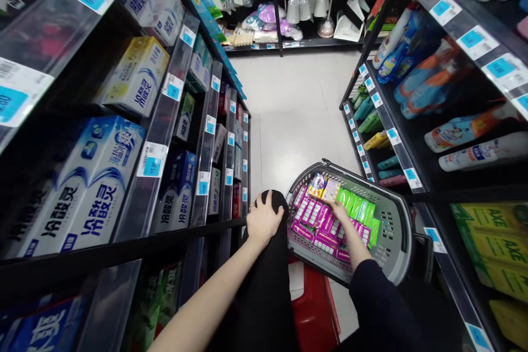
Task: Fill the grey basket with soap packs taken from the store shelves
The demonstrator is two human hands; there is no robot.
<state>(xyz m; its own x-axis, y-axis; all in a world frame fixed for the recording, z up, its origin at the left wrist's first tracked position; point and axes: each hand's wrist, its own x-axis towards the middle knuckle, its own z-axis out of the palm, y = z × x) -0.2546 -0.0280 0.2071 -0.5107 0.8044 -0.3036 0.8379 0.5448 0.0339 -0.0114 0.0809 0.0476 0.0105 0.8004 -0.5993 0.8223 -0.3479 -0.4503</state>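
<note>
Right hand (pixel 339 211) touches pale pack (pixel 331 190) just ahead.

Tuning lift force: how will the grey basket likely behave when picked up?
The grey basket looks like perforated plastic, so it's probably fairly stiff. The many purple packs and green packs inside likely add weight. They seem loosely laid, so some may slide if it tilts.

grey bskt (pixel 399 242), purple/wht pkts (pixel 309 212), brt green pkts (pixel 359 208), blk trousers (pixel 264 291)
</note>
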